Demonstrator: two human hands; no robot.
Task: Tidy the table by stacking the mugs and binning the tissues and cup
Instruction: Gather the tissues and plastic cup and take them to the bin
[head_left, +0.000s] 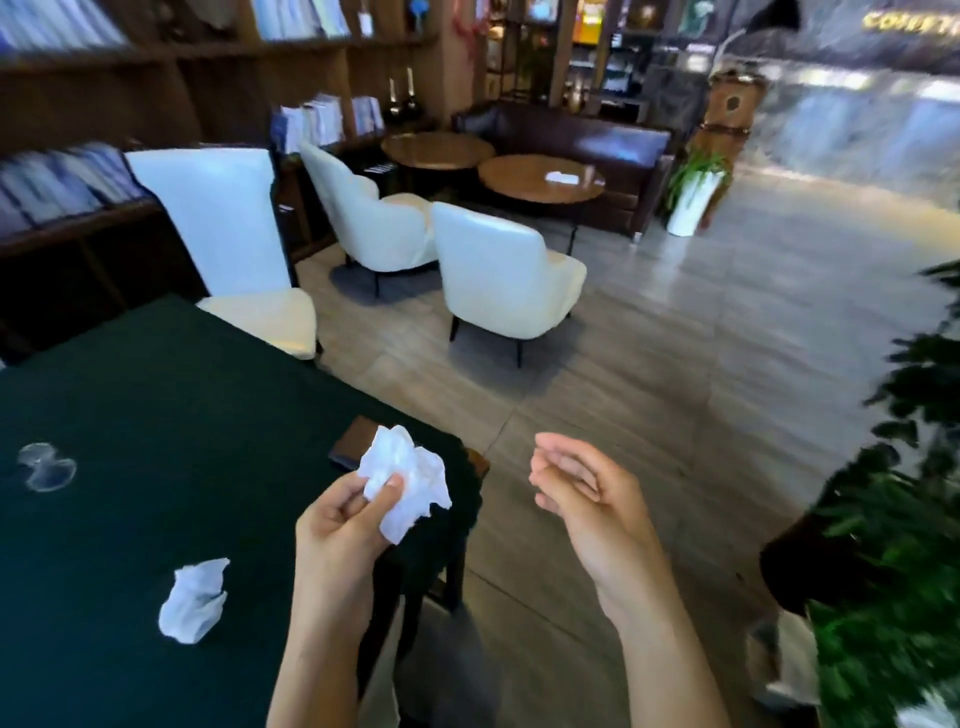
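My left hand (345, 525) pinches a crumpled white tissue (410, 480) above the right corner of the dark green table (156, 415). A second crumpled tissue (193, 600) lies on the table near its front edge, left of that hand. Off the table's right side, over the floor, my right hand (582, 493) hangs with its fingers loosely curled and nothing in them. Two clear round glass shapes (47, 466) sit at the far left of the table; blur keeps me from telling what they are. No mugs or bin are in view.
A white chair (228, 244) stands at the table's far side. Two more white armchairs (498, 275) and round wooden tables (540, 179) stand beyond on the tiled floor. A leafy plant in a dark pot (893, 545) fills the right edge. Bookshelves line the left wall.
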